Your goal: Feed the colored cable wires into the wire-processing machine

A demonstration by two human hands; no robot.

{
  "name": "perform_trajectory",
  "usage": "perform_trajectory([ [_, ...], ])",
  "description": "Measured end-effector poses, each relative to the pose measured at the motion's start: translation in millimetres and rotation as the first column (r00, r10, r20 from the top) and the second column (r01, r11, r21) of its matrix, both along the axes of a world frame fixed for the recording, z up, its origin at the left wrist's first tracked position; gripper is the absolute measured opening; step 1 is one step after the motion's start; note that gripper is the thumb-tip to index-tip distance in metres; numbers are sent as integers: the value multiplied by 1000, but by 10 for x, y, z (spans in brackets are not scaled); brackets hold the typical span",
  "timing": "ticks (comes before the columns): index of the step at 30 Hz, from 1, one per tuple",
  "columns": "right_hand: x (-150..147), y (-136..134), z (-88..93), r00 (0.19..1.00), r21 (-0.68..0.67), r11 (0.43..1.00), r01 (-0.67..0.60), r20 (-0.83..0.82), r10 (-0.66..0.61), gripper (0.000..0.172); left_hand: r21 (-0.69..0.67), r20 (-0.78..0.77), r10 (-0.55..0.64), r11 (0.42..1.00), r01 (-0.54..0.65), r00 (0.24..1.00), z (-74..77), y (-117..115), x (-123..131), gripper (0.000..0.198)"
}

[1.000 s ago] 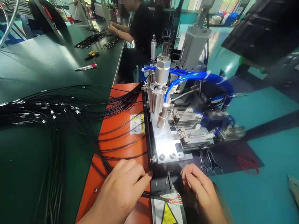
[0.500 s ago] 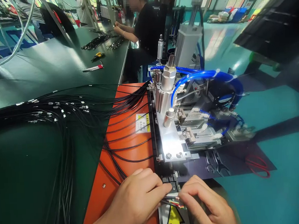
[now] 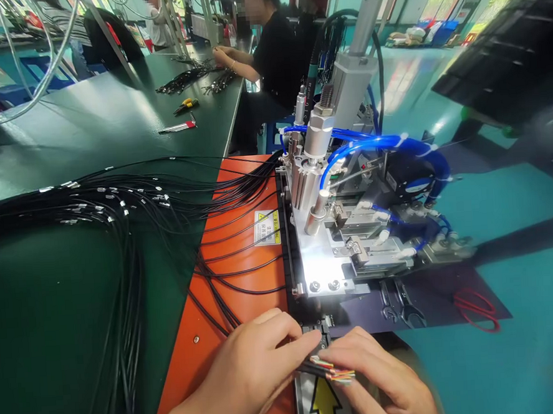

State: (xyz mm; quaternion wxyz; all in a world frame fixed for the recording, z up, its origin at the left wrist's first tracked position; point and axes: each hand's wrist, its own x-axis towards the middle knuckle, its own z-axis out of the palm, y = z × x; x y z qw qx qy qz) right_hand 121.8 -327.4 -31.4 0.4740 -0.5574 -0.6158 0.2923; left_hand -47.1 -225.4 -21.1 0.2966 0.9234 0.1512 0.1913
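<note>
My left hand is closed around several black cables, thumb along the top. From these cables stick out thin red, white, yellow and green wire ends. My right hand has its index finger and thumb on either side of the wire ends, touching them. Just beyond my fingertips is a small black fixture at the front of a metal pneumatic machine. Below the cables, a yellow arrow marks a pale plate. My left palm and the cable lengths inside it are hidden.
More black cables with silvery ends drape over the green table and the orange base. Blue air hoses arch above the machine. Wrenches and a red cord lie to the right. A co-worker sits farther back.
The coloured wire ends now show more fully and point right, between my right index finger and thumb, which have opened slightly. The view has shifted a little.
</note>
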Motion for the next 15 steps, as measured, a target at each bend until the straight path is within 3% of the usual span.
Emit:
perform_trajectory([
  [6, -65, 101, 51, 999, 98, 995, -15, 34, 12, 24, -17, -27, 131, 991, -131, 991, -40, 11, 48, 19],
  [10, -39, 118, 60, 999, 44, 998, 50, 3, -50, 17, 26, 113, 68, 997, -72, 991, 137, 47, -28, 28],
  [13, -25, 91, 28, 988, -28, 988, 153, 9, -153, 14, 27, 247, 171, 983, -183, 954, 296, 4, -123, 31],
  [15, -29, 61, 10, 983, -38, 983, 180, 24, -180, 14, 50, 252, 240, 964, -261, 937, 346, -38, -143, 31],
])
